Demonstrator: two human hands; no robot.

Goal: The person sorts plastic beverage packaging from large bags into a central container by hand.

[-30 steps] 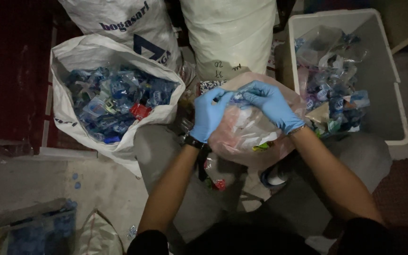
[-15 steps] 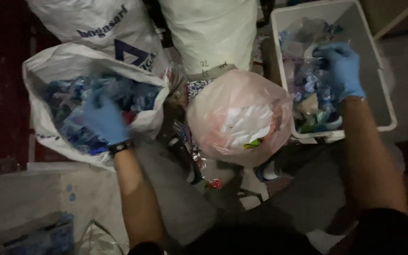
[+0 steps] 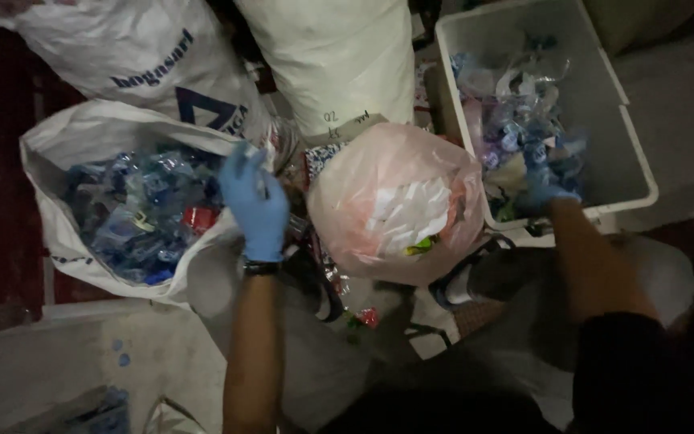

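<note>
Hands sit far apart here, one at each container, with the pink translucent bag (image 3: 395, 201) between them. Our left hand (image 3: 255, 201), in a blue glove, hovers at the right rim of the open white sack (image 3: 66, 145) and seems to pinch a small clear scrap of plastic (image 3: 251, 151) between thumb and fingertips (the blur makes it hard to be sure, so we cannot tell the pinch for certain). That scrap lies just above the heap of crushed blue bottles and wrappers (image 3: 138, 217) inside the sack, which spreads away to the left of the hand; the hand's long axis runs from the wrist up toward the sack's mouth. Our right hand (image 3: 544, 193), also gloved in blue, reaches down into the white plastic bin (image 3: 628, 153) and is half buried in the mixed wrappers (image 3: 516, 137) there, so we cannot tell whether its fingers are spread or closed on anything. The left hand is the nearer one to the sack, the right to the bin, and neither touches the pink bag. Two more tied white sacks (image 3: 331, 64) stand behind
</note>
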